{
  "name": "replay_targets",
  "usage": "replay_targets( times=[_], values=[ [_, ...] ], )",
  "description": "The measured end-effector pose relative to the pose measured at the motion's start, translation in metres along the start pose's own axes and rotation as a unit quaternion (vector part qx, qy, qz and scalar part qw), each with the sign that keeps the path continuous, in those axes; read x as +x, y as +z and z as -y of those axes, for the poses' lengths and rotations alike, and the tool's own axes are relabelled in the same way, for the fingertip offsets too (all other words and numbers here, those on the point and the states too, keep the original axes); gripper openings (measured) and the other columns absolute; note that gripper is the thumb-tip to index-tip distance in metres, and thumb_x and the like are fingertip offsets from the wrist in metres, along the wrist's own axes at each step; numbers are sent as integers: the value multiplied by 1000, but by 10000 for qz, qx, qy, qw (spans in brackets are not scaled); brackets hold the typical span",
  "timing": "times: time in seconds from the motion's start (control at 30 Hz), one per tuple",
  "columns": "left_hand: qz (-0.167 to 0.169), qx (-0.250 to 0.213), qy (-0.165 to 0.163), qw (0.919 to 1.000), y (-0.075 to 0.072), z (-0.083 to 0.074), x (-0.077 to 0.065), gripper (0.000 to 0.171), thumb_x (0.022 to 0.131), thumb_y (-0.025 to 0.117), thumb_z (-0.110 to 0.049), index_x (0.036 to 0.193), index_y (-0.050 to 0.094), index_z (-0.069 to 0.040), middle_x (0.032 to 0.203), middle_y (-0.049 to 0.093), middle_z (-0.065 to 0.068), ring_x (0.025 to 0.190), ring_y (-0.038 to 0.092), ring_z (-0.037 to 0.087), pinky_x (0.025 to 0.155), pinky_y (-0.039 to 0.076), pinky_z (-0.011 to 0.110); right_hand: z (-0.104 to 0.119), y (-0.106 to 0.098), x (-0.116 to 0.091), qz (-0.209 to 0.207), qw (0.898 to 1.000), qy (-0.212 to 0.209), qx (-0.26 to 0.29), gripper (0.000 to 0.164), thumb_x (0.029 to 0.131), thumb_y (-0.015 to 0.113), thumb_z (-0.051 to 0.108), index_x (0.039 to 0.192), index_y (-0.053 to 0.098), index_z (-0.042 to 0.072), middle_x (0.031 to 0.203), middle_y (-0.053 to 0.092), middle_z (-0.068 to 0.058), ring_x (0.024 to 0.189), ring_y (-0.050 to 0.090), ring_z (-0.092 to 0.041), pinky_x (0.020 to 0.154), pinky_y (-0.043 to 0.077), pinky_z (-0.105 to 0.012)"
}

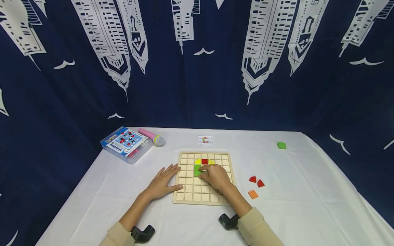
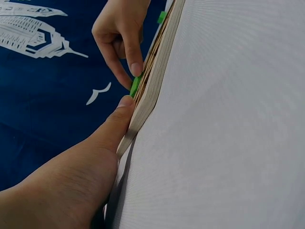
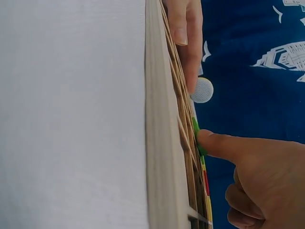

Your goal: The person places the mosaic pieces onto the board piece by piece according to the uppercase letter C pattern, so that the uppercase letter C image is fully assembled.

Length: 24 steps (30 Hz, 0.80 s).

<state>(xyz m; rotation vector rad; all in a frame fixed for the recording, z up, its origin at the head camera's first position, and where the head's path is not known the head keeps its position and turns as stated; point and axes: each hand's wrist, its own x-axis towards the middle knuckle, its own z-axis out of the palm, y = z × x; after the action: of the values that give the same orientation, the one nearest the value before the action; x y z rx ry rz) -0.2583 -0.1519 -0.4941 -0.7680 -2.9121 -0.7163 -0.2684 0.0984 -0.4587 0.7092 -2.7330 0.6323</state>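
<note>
A wooden grid board (image 1: pixel 187 197) lies on the table in front of me. My left hand (image 1: pixel 163 182) is spread at its left edge, fingers straight and fingertips on the rim. My right hand (image 1: pixel 217 176) reaches over the board, thumb and index finger pinching a green square tile (image 1: pixel 197 173) at the grid. Directly above it sits another green tile (image 1: pixel 197 167). The row above has a yellow piece (image 1: pixel 198 161), a red square (image 1: pixel 204 161) and a second yellow piece (image 1: pixel 211 161). In the left wrist view, the pinched green tile (image 2: pixel 136 86) shows between the right fingertips.
Right of the board lie two red quarter-round pieces (image 1: pixel 252 179) and an orange square (image 1: pixel 253 194). A green block (image 1: pixel 281 145) is farther back. Behind the board is a pattern card (image 1: pixel 205 140). A plastic box (image 1: pixel 126 143) and a pink toy microphone (image 1: pixel 152 136) stand back left.
</note>
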Motion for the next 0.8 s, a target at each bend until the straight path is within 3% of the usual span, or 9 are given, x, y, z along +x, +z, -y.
replay_targets(
  times=[0.17,0.27,0.37,0.47,0.53,0.6,0.8],
  values=[
    [-59,-43,126,9999,-1,-1,0,77,83,56,-58,142,37,-12,149,28,6,138,19,25,112,8,44,-1,2,-1,-31,10000,-52,12,25,79,73,27,99,72,13,95,70,-4,63,58,-11,59,50,-29],
    [-58,-48,158,9998,-2,-1,0,77,83,57,-57,142,37,-11,149,28,7,138,19,26,112,8,45,-3,2,-1,-46,10000,-77,32,26,79,73,28,100,72,14,95,70,-4,61,55,-8,56,47,-27],
    [-41,-28,153,9999,-1,-1,-1,77,83,56,-57,142,37,-12,149,28,7,138,19,26,112,8,45,-5,-1,-4,-69,9998,-22,184,27,79,73,29,102,71,14,84,70,-2,56,52,-7,52,45,-25],
    [-46,-27,152,9999,-1,-1,-1,77,83,56,-58,142,36,-12,149,28,6,138,19,26,112,8,45,-10,-11,-11,-134,9991,107,386,28,80,72,28,104,71,14,57,59,5,45,37,-5,46,37,-23],
    [-60,-25,155,9999,-1,-2,-1,77,83,56,-58,142,36,-12,149,28,6,138,19,26,112,7,44,-17,-20,-17,-201,9986,222,426,29,80,72,28,105,70,14,46,44,9,44,25,-5,43,29,-23],
    [-66,-45,162,9998,-1,-2,0,77,83,56,-58,142,36,-13,149,28,6,138,19,26,112,7,44,-27,-30,-26,-299,9980,342,429,29,80,72,28,105,70,13,45,33,10,45,21,-4,43,24,-23],
    [-95,-53,154,9998,0,0,0,78,83,56,-58,142,37,-12,149,27,5,138,19,25,112,8,45,-66,-59,-56,-609,9955,716,148,29,79,73,27,104,70,13,49,31,8,45,22,-6,40,21,-22]
  ],
)
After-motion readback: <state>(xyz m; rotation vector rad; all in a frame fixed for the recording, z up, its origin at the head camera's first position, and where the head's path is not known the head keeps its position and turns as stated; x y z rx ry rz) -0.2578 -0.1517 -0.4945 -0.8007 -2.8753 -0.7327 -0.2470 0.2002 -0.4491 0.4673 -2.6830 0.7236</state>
